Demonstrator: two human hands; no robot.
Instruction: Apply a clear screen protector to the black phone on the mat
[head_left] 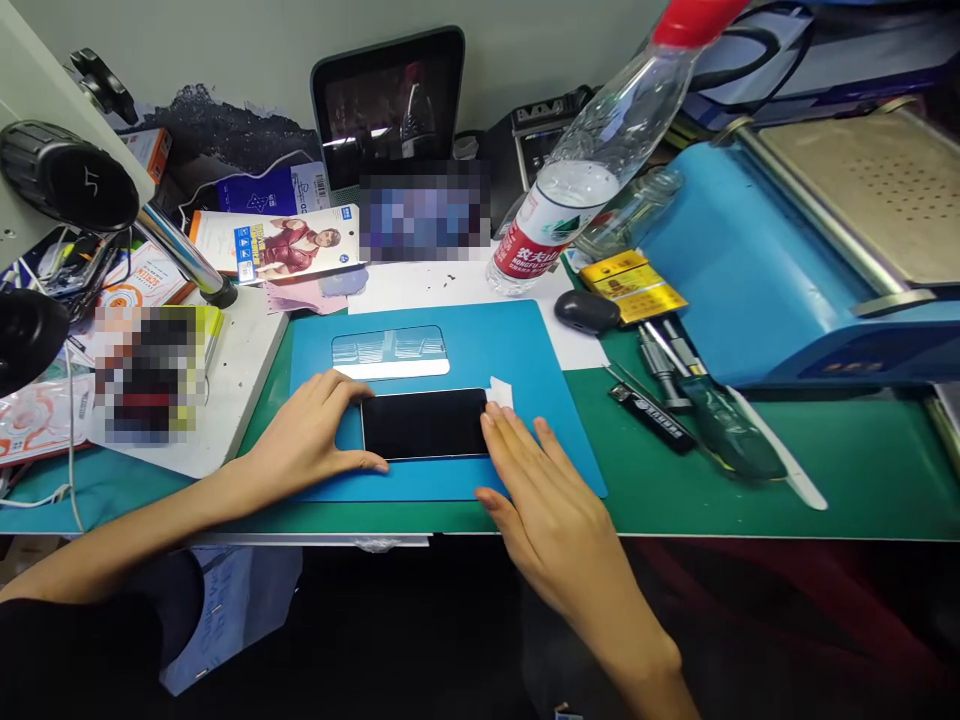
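A phone (424,424) with a dark screen lies flat on the blue mat (525,340). My left hand (307,430) grips its left end, thumb by the near edge and fingers by the far corner. At the right end, my right hand (551,500) lies with fingers stretched out, the fingertips pressing a small white wipe (501,389) that sticks out past them; its thumb stands apart. How much of the wipe lies under the fingers is hidden. Just behind the phone rests a clear screen protector (390,350) with a dark border and a white strip.
A tilted water bottle (551,215) stands behind the mat, near a black mouse (587,312). Right of the mat are screwdrivers (660,365), a black strip (652,418), a white spudger (780,450) and a blue machine (750,290). A microscope stand (259,350) occupies the left; boxes (285,243) lie behind.
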